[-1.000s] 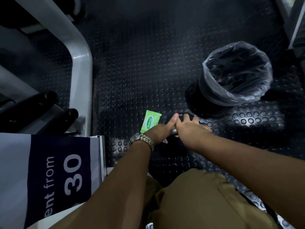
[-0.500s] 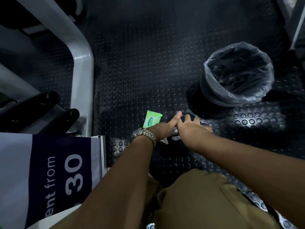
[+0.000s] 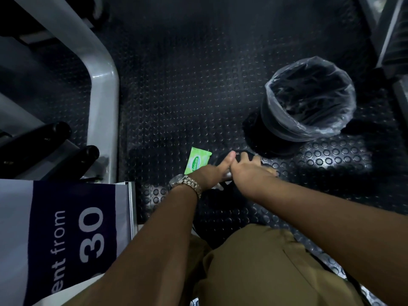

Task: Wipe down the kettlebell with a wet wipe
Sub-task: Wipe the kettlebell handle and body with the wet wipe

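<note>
Two hands meet low on the studded rubber floor (image 3: 198, 96), just right of a green wipe pack (image 3: 198, 161) and near-left of a black bin (image 3: 276, 129) lined with clear plastic. The kettlebell (image 3: 241, 156) sits under them on the floor, dark against dark, so little of it reads beyond a black curve and a grey glint where the hands touch. The right hand (image 3: 249, 172) lies over its top with the fingers (image 3: 257, 161) spread apart and flat. The left hand (image 3: 210, 175), with a metal watch (image 3: 186, 184) on its wrist, has its thumb stretched out toward the far side; its other fingers turn under and out of sight, so I cannot tell what they pinch or grip. A pale scrap (image 3: 219, 186) just below that hand may be the wipe, though it is too small to be sure. The likely trouble here is coverage. In this dim light a black surface gives no sign of which parts are already damp, so patches under the palms and on the underside could be missed. A wet handle may also slip if the left hand tips the kettlebell to reach beneath, and it could roll onto the pack or knock the bin. The khaki-clad knee (image 3: 265, 261) is close by too.
</note>
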